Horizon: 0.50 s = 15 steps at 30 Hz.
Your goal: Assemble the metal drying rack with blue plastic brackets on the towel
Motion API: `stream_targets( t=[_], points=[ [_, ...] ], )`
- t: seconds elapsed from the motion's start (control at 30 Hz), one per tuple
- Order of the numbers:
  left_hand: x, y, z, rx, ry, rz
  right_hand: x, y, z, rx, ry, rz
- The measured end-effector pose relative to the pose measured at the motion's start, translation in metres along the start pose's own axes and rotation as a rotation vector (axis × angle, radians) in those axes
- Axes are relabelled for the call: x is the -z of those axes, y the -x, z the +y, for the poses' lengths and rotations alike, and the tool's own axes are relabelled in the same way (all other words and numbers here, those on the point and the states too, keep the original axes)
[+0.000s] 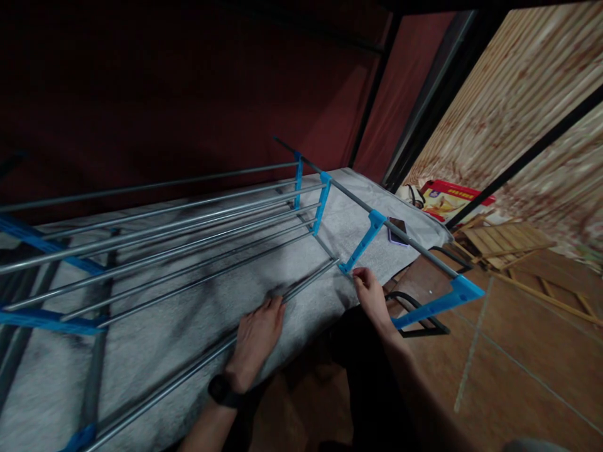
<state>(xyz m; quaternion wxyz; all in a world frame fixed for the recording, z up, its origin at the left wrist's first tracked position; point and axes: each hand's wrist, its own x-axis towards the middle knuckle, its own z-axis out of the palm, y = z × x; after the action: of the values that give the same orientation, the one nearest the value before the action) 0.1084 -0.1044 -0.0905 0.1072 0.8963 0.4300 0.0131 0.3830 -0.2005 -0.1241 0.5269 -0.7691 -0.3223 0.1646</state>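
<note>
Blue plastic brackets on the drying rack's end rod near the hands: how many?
4. Farthest blue plastic bracket, second bracket beside it, third bracket by the right hand, nearest bracket lowest in view. Other blue pieces at far left run out of frame; not counted.

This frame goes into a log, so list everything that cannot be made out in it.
Head view:
Right hand at the blue bracket: pinching or only touching, too dim and small to tell.
Left hand on the rods: its underside is hidden by its own back.
Drying rack: left end cut off by the picture edge.
Red box: print blurred.
</note>
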Motion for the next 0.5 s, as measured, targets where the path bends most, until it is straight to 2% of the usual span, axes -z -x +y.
stream_targets(
  t=[0.1,0.27,0.5],
  points=[
    [0.0,0.001,0.003,-0.008,0.006,-0.024,0.001,-0.015,0.016,0.066,0.134,0.097],
    [-0.003,0.003,0.009,-0.047,0.002,-0.069,-0.01,-0.028,0.035,0.0,0.121,0.014],
    [-0.006,0.005,0.01,-0.066,0.018,-0.051,-0.018,-0.031,0.038,0.003,0.163,-0.045]
  ],
)
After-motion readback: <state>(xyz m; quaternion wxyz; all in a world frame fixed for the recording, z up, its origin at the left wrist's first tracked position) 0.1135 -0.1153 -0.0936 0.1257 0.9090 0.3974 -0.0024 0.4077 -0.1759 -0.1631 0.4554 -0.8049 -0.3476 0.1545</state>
